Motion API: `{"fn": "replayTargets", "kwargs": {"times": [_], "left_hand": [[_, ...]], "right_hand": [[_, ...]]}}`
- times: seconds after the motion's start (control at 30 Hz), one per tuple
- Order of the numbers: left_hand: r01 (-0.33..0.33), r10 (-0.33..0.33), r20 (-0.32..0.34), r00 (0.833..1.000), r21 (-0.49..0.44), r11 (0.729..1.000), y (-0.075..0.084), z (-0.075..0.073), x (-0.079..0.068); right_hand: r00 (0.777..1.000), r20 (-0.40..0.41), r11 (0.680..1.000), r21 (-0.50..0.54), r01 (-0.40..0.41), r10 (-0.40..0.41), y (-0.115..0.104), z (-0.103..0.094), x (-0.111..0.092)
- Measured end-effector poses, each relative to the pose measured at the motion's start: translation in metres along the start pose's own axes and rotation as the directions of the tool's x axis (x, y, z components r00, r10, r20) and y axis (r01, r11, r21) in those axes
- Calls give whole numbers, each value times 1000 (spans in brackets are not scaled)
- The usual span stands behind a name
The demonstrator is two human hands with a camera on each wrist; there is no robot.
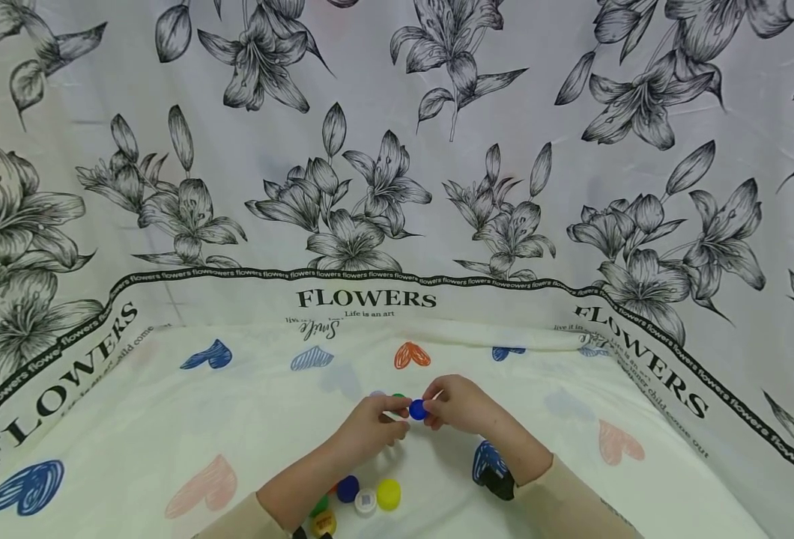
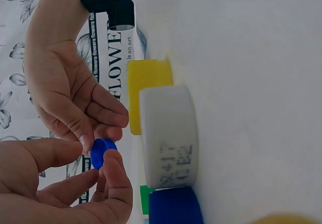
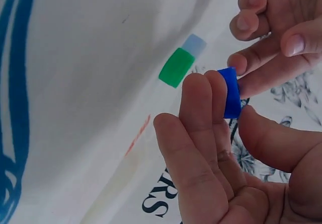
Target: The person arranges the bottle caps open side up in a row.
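A small blue bottle cap (image 1: pixel 418 409) is held in the air between both hands. My right hand (image 1: pixel 461 406) pinches it between thumb and fingers, while the fingertips of my left hand (image 1: pixel 368 428) hold it from the other side. In the left wrist view the cap (image 2: pixel 103 153) stands on edge, its rim turned partly to the camera. Seen from the right wrist, the cap (image 3: pixel 232 93) is partly covered by fingers. Beyond the hands lie a green cap (image 3: pixel 176 67) and a pale bluish cap (image 3: pixel 194 46), side by side on the cloth.
Nearer the body sit a yellow cap (image 1: pixel 389 494), a white cap (image 1: pixel 365 501), another blue cap (image 1: pixel 347 489), and green and gold caps (image 1: pixel 323 522) beside the left forearm. The white cloth (image 1: pixel 100 419) carries printed hearts. A floral curtain (image 1: pixel 370 97) hangs behind.
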State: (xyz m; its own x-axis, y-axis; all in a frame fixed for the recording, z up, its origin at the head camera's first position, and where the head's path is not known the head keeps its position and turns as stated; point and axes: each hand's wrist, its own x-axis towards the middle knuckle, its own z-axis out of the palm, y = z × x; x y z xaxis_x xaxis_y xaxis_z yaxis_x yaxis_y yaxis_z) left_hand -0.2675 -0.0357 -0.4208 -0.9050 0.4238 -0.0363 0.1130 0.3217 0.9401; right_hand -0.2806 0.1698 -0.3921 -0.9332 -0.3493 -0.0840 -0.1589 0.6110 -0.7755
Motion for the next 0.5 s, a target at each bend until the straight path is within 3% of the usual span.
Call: {"fn": "replayTargets", "kwargs": {"times": [0.2, 0.5], "left_hand": [[15, -14, 22, 1000, -12, 1000, -3, 1, 0], [19, -19, 46, 999, 1, 1000, -3, 1, -1]], "right_hand": [[999, -10, 996, 79, -32, 33, 4, 1, 2], [997, -36, 996, 56, -68, 70, 9, 1, 8]]}}
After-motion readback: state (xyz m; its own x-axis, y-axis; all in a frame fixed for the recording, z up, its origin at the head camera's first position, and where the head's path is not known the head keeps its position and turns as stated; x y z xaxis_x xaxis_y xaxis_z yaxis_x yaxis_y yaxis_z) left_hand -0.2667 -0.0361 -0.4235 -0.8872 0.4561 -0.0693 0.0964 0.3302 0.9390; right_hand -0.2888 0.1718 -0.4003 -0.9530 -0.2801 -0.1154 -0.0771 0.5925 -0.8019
